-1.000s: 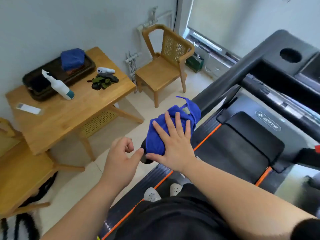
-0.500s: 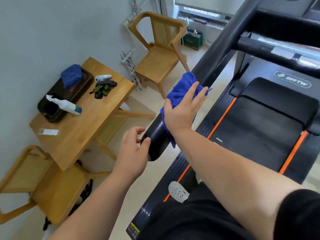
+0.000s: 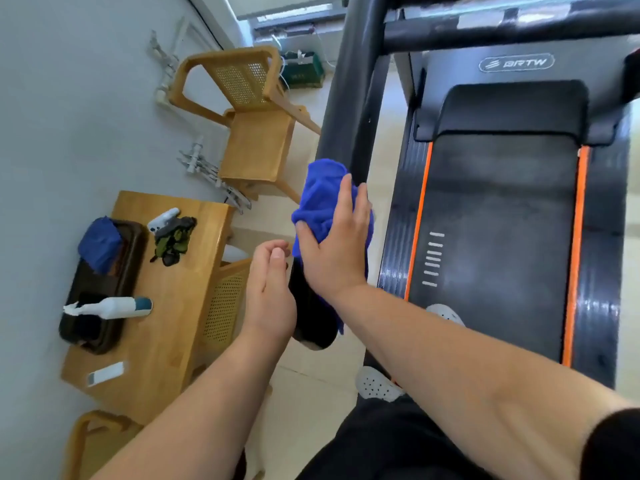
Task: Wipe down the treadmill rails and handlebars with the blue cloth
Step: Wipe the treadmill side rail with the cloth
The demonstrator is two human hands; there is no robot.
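The black left handrail (image 3: pixel 349 98) of the treadmill runs from the console down to its rounded end near my hands. My right hand (image 3: pixel 334 251) presses the bunched blue cloth (image 3: pixel 320 199) around the rail, a short way above that end. My left hand (image 3: pixel 268 292) rests against the left side of the rail end, fingers together and loosely curled, holding nothing. A black crossbar (image 3: pixel 502 27) spans the top. The treadmill belt (image 3: pixel 498 220) with orange stripes lies to the right.
A wooden table (image 3: pixel 173 323) on the left carries a dark tray (image 3: pixel 104 292), a second blue cloth (image 3: pixel 98 242), a white spray bottle (image 3: pixel 110 308) and a controller (image 3: pixel 162 218). A wooden chair (image 3: pixel 249 116) stands beyond it. My white shoes (image 3: pixel 377 384) stand on the treadmill deck.
The head view has swung so the rail now runs almost vertically. My right hand with the cloth has slid along the rail near its end; the left hand stays beside the rail end.
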